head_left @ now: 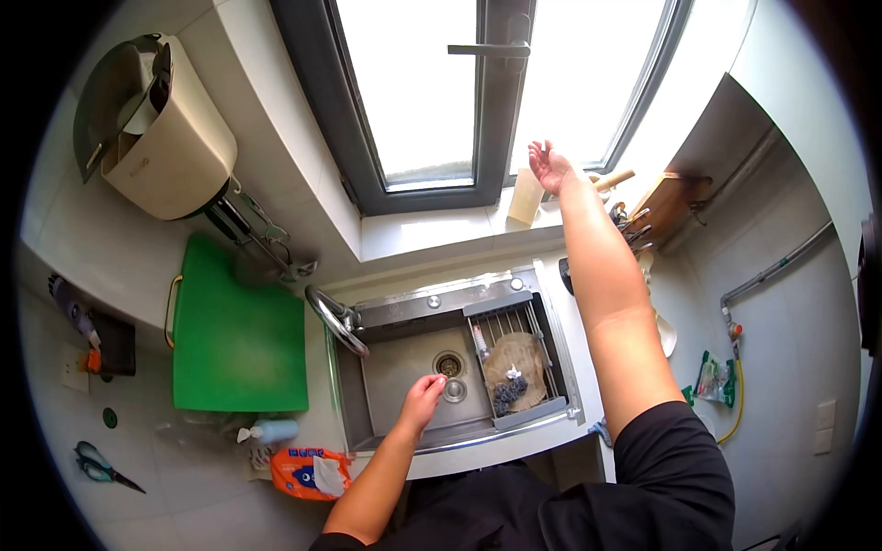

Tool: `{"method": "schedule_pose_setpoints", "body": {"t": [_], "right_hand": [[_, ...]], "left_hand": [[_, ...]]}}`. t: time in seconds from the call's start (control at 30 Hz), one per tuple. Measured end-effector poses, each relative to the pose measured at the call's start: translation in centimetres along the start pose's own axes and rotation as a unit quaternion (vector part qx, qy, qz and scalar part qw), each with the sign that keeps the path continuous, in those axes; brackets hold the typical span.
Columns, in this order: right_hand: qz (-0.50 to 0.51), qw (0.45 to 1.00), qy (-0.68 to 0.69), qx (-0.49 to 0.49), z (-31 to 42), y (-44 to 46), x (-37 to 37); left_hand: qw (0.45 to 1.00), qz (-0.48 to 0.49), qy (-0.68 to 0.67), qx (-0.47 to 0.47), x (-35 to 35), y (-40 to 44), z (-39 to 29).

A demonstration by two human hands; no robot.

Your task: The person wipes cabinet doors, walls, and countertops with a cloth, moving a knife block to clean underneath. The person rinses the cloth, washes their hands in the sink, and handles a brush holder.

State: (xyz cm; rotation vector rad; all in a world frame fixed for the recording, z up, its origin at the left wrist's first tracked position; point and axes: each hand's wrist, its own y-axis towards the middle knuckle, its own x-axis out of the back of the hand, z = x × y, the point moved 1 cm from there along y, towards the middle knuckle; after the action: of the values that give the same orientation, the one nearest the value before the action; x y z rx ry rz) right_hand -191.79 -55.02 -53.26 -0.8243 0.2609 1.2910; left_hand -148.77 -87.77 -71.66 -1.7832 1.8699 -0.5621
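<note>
My right hand (551,168) is raised at the window sill, near a pale upright block (525,196). Its fingers are apart and slightly curled, with nothing between them. Over the front part of the steel sink (390,367) is my left hand (425,397), its fingers closed together; anything inside them is too small to make out. In the sink's right side sits a drain rack (503,321) with a brownish cloth (522,354) and a dark scrubber (508,393) on it. The curved faucet (333,317) stands at the sink's left.
A green board (241,340) stands left of the sink, with an orange packet (310,473) and a blue bottle (276,430) near the front. The window handle (487,50) juts out above. Utensils (634,220) and a wooden board (669,204) are at the right.
</note>
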Motion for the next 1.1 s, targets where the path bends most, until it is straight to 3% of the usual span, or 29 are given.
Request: {"method": "schedule_pose_setpoints", "body": {"t": [0.5,0.6,0.67,0.7,0.77,0.83,0.93,0.97,1.0,1.03,1.1], "right_hand": [[-0.075,0.982,-0.166,0.041,0.0,0.7,-0.8],[-0.060,0.984,-0.163,0.040,0.6,0.7,0.2],[0.017,0.999,0.001,-0.042,0.4,-0.3,1.7],[0.017,0.999,-0.001,-0.045,-0.6,-1.7,1.8],[0.043,0.998,0.041,0.017,-4.2,-6.3,2.1],[0.144,0.987,0.070,0.026,-11.8,-11.9,2.4],[0.125,0.985,-0.093,-0.072,-26.6,-22.6,3.3],[0.126,0.972,-0.193,-0.052,-30.2,-26.2,2.9],[0.243,0.868,-0.420,0.107,-33.9,-27.1,5.0],[0.223,0.845,-0.458,0.167,-37.0,-28.1,5.2],[0.102,0.944,-0.293,-0.114,-37.9,-27.2,4.9]], "left_hand": [[0.999,0.027,-0.018,-0.035,-0.9,0.6,-1.1],[0.998,0.030,-0.030,-0.046,-0.9,0.6,-1.0],[0.998,0.031,-0.036,-0.048,-0.6,0.4,-0.7],[0.997,0.023,-0.047,-0.050,-0.5,0.3,-0.9],[0.993,0.007,-0.097,-0.067,-0.6,0.4,-1.9],[0.973,0.000,-0.208,-0.098,-0.9,1.3,-3.1],[0.905,0.065,-0.397,-0.140,-2.0,3.2,-6.6],[0.875,0.083,-0.458,-0.134,-2.0,4.5,-7.0],[0.855,0.036,-0.500,-0.137,-2.2,6.4,-6.5],[0.886,-0.033,-0.451,-0.098,-2.5,6.7,-7.0],[0.919,-0.021,-0.381,-0.096,-2.8,5.7,-5.7]]}}
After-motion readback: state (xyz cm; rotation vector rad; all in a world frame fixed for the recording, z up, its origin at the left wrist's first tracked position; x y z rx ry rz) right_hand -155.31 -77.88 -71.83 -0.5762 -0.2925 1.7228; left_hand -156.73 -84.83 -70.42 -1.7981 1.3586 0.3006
